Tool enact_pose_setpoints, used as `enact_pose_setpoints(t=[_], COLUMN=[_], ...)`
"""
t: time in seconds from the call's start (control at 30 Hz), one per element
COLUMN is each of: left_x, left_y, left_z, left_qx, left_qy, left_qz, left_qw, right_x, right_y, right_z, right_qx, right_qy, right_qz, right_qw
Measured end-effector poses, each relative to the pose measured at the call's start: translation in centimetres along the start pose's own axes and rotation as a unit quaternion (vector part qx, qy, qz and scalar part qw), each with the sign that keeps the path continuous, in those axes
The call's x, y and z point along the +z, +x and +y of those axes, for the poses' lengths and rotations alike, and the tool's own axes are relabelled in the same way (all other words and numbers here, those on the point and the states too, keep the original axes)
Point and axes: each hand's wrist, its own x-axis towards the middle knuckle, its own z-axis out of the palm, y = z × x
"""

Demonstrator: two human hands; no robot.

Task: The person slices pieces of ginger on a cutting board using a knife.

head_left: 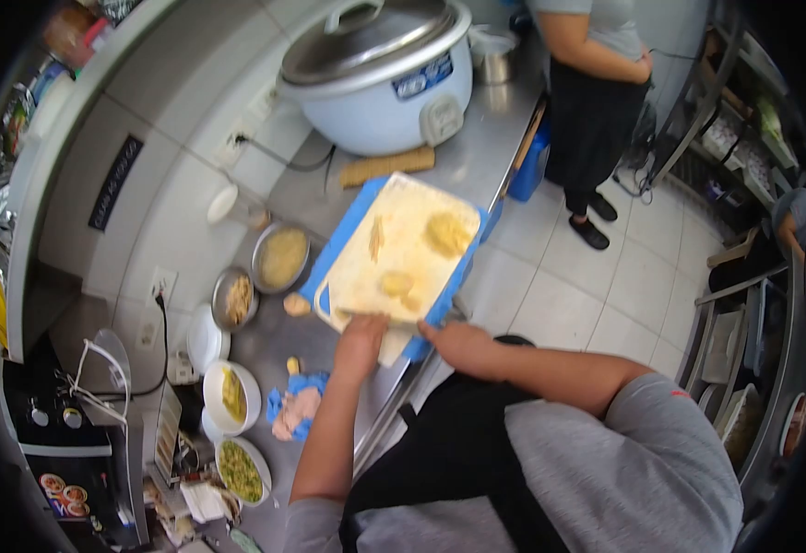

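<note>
A white cutting board [414, 205] lies on a blue cloth [352, 217] at the counter's edge. On the board are a pale yellow heap [446, 234], thin light-brown strips [375, 238] and a small yellowish mound [397, 283]. At the board's near edge, my left hand [363, 339] presses down with curled fingers. My right hand [454, 345] is closed beside it at the near right corner. Something narrow and blurred [405, 322] runs between both hands; its kind is unclear.
A large rice cooker [375, 111] stands behind the board, with a bamboo mat [387, 167] before it. Left are metal bowls [280, 258], a white bowl [232, 397], a bowl of green mix [243, 471] and a crumpled blue cloth [300, 405]. A person [592, 101] stands at upper right.
</note>
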Motion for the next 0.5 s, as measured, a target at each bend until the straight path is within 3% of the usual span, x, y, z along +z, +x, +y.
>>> enact_pose_setpoints(t=[0.13,0.5], left_x=[0.2,-1.6], left_y=[0.2,1.7], left_z=[0.2,0.0], left_qx=[0.015,0.053], left_qy=[-0.002,0.034], left_qz=[-0.003,-0.068], left_qw=[1.0,0.996], right_x=[-1.4,-1.5], right_y=[-0.6,-0.2], right_z=[-0.6,0.1], right_qx=[0.029,-0.024], right_qy=[0.016,0.021], right_qz=[-0.016,-0.048], right_qw=[0.999,0.998])
